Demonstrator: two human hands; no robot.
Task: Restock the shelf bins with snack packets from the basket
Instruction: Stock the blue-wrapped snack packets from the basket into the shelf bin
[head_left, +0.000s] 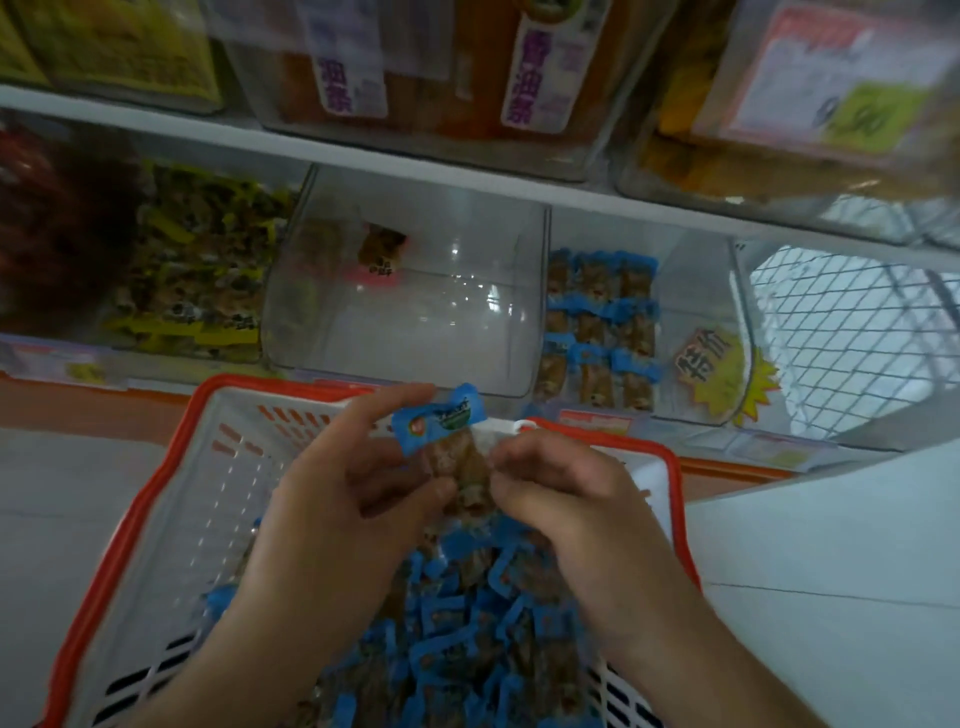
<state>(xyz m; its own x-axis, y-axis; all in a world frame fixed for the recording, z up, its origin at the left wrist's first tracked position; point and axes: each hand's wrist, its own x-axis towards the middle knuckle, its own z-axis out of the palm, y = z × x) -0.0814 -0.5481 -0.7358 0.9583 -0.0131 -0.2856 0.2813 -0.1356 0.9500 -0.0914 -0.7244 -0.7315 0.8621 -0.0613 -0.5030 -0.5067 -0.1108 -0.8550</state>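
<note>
Head view: a blue-topped snack packet (451, 441) is pinched between the left hand (358, 488) and the right hand (561, 499), just above the packet pile in the red-rimmed basket (130, 519). Gathering appears to be in hand. Next, a lift forward to the partly stocked bin (691, 291) is judged necessary.

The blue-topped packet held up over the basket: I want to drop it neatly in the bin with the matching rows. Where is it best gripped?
Judging by its pose, pinch the flat blue header of the packet from the left, as the left hand does. The header stands clear above the bulgy brown body that the right hand holds, and it can go header-up into the bin.
</note>
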